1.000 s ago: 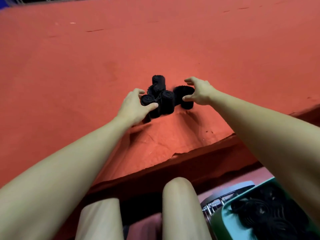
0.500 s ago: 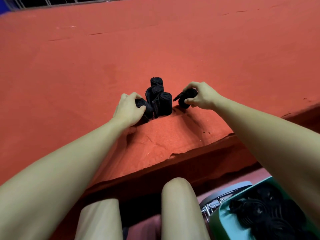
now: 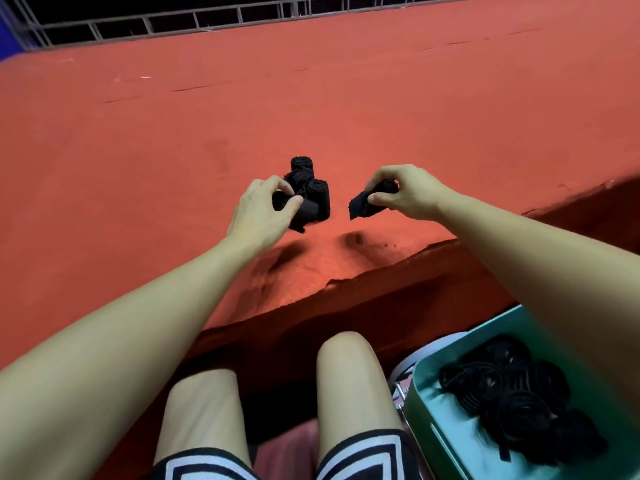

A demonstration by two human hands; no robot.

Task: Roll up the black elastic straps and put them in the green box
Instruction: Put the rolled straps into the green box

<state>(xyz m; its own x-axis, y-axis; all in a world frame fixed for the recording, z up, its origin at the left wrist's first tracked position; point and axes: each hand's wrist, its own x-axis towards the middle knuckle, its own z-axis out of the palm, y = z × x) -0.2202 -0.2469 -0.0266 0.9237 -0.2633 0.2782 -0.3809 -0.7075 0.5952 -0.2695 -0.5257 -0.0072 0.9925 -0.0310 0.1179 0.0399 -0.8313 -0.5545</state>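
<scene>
a: lifting off now — both hands have picked a rolled black elastic strap each out of the pile, where half a second ago they were only closing on them down on the red felt-covered bench (image 3: 346,109).

b: which hand has which?

a: the left hand (image 3: 258,211) holds a rolled black strap (image 3: 304,211) in curled fingers and thumb, just in front of the small cluster of remaining black rolls (image 3: 306,178) that sit on the bench. the right hand (image 3: 407,190) pinches a second black roll (image 3: 367,202) between thumb and fingers; its loose end hangs a little open at the lower left.

b: and the poses?

a: both forearms reach forward over the knees, palms turned down and inward, hands apart with the bench showing between them. both rolls look raised clear of the cloth, judging by the shadows beneath.

b: so what does it mean for the job?

a: rolling seems done for these two; they are ready to go into the green plastic box (image 3: 446,420), low at the right beside the knee, which already holds several coiled black straps (image 3: 502,389). three or so rolls wait on the bench.
</scene>
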